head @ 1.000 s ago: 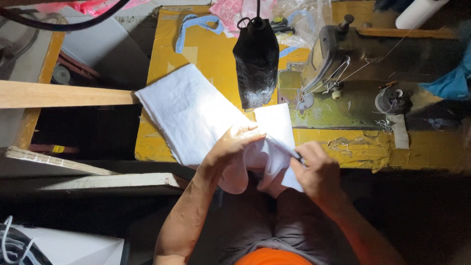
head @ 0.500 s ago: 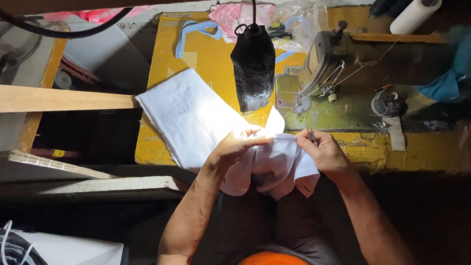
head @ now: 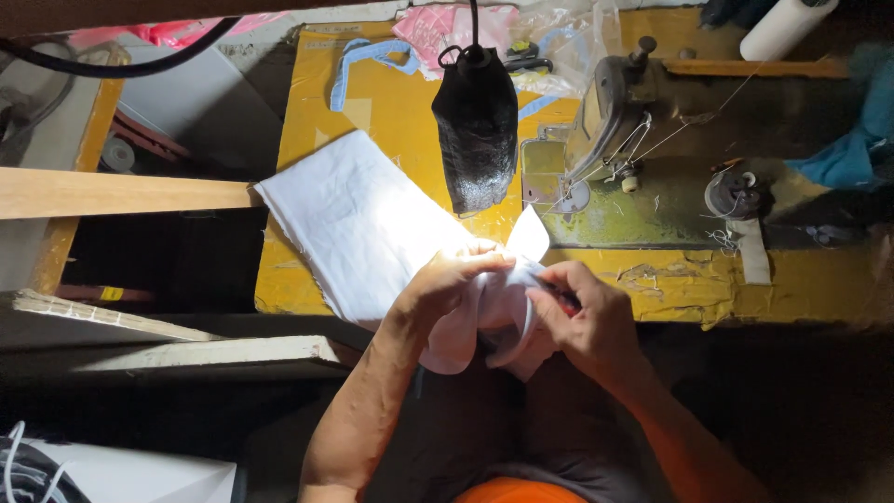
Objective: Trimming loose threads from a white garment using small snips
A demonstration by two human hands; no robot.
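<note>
White cloth piece (head: 484,321) pinched by left hand (head: 447,289) and right hand (head: 582,321) at yellow table (head: 391,102) edge; no containers identifiable.

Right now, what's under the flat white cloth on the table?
The white cloth lies on the yellow table, its near end bunched in the left hand and right hand. Anything beneath it is covered.

White cloth (head: 358,224) lying on yellow sewing table (head: 391,112); black lamp shade (head: 475,130) hanging above; pink fabric (head: 453,26) showing at table's far edge.
</note>
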